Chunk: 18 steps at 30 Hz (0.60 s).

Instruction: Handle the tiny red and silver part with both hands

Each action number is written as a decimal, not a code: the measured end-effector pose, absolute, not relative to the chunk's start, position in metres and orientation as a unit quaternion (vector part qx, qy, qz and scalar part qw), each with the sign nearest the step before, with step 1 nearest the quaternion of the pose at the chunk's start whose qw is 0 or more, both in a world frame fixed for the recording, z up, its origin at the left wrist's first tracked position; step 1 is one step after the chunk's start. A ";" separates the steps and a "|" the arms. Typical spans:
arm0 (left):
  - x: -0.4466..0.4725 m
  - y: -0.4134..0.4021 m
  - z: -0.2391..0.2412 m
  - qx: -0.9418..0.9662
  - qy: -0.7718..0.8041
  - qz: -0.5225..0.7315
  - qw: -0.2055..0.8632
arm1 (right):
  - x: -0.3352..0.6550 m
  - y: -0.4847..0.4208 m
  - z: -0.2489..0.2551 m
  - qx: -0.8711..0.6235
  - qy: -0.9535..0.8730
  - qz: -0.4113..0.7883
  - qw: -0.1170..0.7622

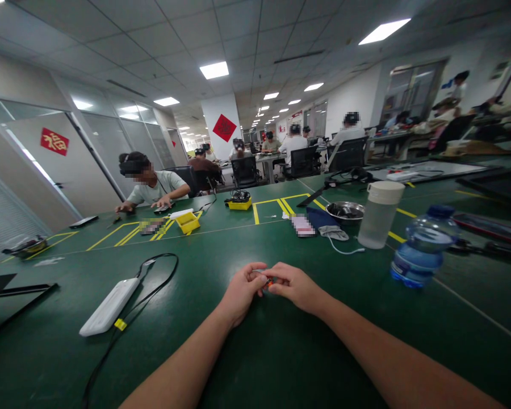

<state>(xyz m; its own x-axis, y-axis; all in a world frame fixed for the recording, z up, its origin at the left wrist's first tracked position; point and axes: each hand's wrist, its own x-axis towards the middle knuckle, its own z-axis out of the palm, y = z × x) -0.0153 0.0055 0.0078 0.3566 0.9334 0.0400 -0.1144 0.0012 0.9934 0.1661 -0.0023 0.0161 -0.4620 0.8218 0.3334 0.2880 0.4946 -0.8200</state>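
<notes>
My left hand (241,292) and my right hand (296,287) meet over the green table (255,346), fingers curled and pinched together. Between the fingertips sits a small object (269,282) with red and orange parts, too small to name. Both hands grip it. Both forearms reach in from the bottom edge and rest low over the table.
A white power bank (109,306) with a black cable lies at left. A white cup (380,215) and a blue water bottle (424,245) stand at right, a metal bowl (346,211) behind. Yellow trays (187,222) lie farther back. A person (151,184) works across the table; others sit beyond.
</notes>
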 end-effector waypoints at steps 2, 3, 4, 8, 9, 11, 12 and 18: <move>-0.016 0.005 0.009 0.566 0.361 0.426 0.606 | 0.167 -0.003 0.017 -0.356 -0.775 0.365 0.374; -0.016 0.005 0.009 0.571 0.358 0.420 0.608 | 0.167 -0.003 0.017 -0.355 -0.774 0.370 0.371; -0.016 0.005 0.010 0.574 0.354 0.415 0.611 | 0.167 -0.003 0.017 -0.355 -0.774 0.373 0.370; -0.014 0.000 0.013 0.544 0.339 0.401 0.655 | 0.165 -0.003 0.016 -0.361 -0.770 0.362 0.382; -0.013 -0.001 0.014 0.527 0.332 0.397 0.674 | 0.164 -0.003 0.016 -0.367 -0.765 0.357 0.390; -0.011 -0.004 0.015 0.490 0.318 0.388 0.712 | 0.164 -0.004 0.016 -0.380 -0.752 0.356 0.403; -0.010 -0.006 0.015 0.473 0.313 0.387 0.727 | 0.164 -0.004 0.016 -0.386 -0.747 0.356 0.407; -0.005 -0.010 0.012 0.411 0.305 0.386 0.767 | 0.163 -0.006 0.019 -0.392 -0.759 0.332 0.399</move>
